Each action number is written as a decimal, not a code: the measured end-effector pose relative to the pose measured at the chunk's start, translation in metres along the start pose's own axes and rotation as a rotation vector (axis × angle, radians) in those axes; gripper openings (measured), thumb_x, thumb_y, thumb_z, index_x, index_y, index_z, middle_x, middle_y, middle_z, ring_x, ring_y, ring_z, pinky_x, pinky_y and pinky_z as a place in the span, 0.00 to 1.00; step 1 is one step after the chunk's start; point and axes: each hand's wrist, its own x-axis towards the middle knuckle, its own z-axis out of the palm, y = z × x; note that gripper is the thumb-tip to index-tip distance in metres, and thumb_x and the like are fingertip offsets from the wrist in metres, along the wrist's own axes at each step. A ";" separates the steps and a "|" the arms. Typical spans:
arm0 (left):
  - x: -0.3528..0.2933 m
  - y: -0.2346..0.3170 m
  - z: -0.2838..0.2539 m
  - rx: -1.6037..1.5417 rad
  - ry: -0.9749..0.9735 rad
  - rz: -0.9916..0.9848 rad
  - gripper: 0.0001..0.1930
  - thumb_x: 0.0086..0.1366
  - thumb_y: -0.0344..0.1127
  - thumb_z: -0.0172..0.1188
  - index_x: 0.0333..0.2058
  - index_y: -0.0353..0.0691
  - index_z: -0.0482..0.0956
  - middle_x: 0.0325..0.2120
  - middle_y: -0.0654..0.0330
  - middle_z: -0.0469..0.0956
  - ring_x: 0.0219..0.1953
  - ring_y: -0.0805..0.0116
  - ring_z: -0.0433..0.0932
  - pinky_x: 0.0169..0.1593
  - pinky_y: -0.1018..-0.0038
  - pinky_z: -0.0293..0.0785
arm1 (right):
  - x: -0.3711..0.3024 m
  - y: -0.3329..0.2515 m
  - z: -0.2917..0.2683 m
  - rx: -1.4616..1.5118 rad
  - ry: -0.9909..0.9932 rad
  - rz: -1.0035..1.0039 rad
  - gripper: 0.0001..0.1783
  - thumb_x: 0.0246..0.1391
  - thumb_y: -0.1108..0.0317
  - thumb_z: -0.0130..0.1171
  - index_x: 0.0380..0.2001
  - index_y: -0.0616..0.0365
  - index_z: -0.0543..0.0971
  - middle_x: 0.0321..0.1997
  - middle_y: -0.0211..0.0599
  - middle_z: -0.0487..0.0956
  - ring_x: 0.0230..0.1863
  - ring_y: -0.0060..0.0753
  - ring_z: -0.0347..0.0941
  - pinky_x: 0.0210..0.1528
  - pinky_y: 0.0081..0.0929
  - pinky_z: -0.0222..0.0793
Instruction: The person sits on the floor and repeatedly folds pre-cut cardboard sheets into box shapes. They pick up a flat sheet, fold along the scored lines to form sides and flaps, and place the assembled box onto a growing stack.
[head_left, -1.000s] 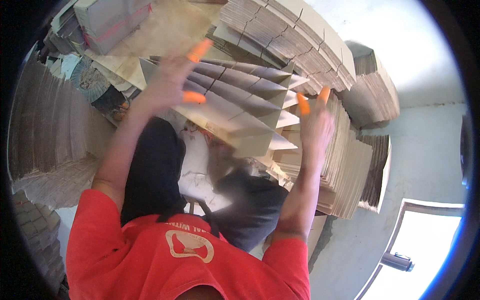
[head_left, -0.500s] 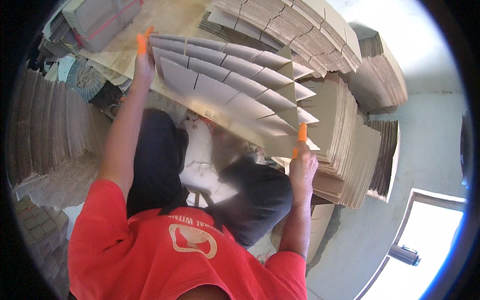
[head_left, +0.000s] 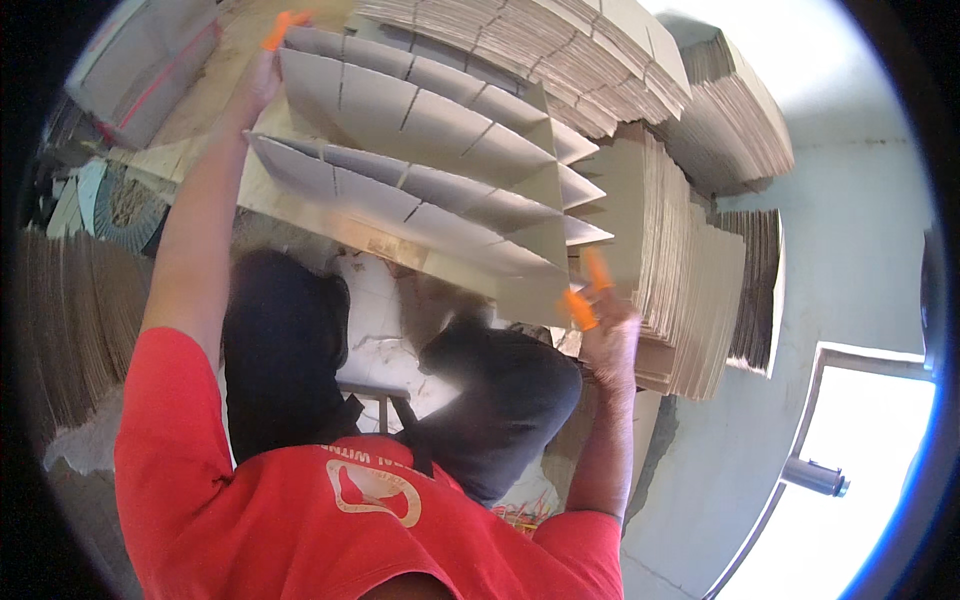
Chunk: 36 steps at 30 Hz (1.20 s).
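Note:
A partly assembled cardboard divider stretches in front of me, its long slotted strips roughly parallel. One cross strip runs through them near their right ends. My left hand grips the far strips at their left ends, orange covers on its fingertips; part of its grip is hidden behind the cardboard. The nearer strips' left ends lie by my left wrist. Just off the divider's near right corner, my right hand has its orange-covered fingers apart, slightly blurred, with nothing between them.
Stacks of slotted cardboard lie behind the divider, and more cardboard sheets are piled at the right. Another tall stack stands at the left. A wrapped grey bundle sits far left on the table.
My right hand has let go of the divider's near right corner and spread its fingers. The divider has shifted a little left, and a wider gap shows between its far and near strips.

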 end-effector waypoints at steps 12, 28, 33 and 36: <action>-0.067 0.054 0.022 0.052 0.528 0.198 0.29 0.70 0.51 0.50 0.62 0.39 0.67 0.61 0.56 0.69 0.64 0.59 0.65 0.67 0.63 0.54 | 0.069 0.108 -0.013 -0.757 0.117 0.236 0.22 0.53 0.56 0.65 0.42 0.59 0.70 0.34 0.55 0.80 0.37 0.57 0.79 0.36 0.50 0.73; -0.165 0.063 0.232 1.345 -0.698 0.395 0.11 0.52 0.37 0.68 0.28 0.37 0.79 0.32 0.57 0.78 0.41 0.57 0.74 0.47 0.63 0.71 | 0.044 0.071 -0.077 -0.632 0.878 0.328 0.16 0.54 0.67 0.66 0.43 0.65 0.79 0.38 0.46 0.83 0.36 0.38 0.81 0.38 0.33 0.78; -0.151 0.038 0.229 1.291 -0.800 0.364 0.10 0.50 0.32 0.65 0.19 0.37 0.72 0.28 0.58 0.76 0.40 0.56 0.74 0.44 0.63 0.70 | 0.005 -0.019 -0.131 0.163 0.827 0.103 0.19 0.58 0.77 0.60 0.54 0.63 0.77 0.47 0.43 0.82 0.43 0.27 0.79 0.45 0.25 0.78; -0.155 0.041 0.227 1.231 -0.801 0.321 0.08 0.50 0.30 0.64 0.20 0.36 0.73 0.26 0.56 0.75 0.36 0.52 0.75 0.40 0.61 0.71 | 0.001 -0.066 -0.130 0.316 0.532 0.068 0.24 0.56 0.79 0.61 0.57 0.63 0.75 0.50 0.42 0.81 0.47 0.24 0.77 0.50 0.24 0.76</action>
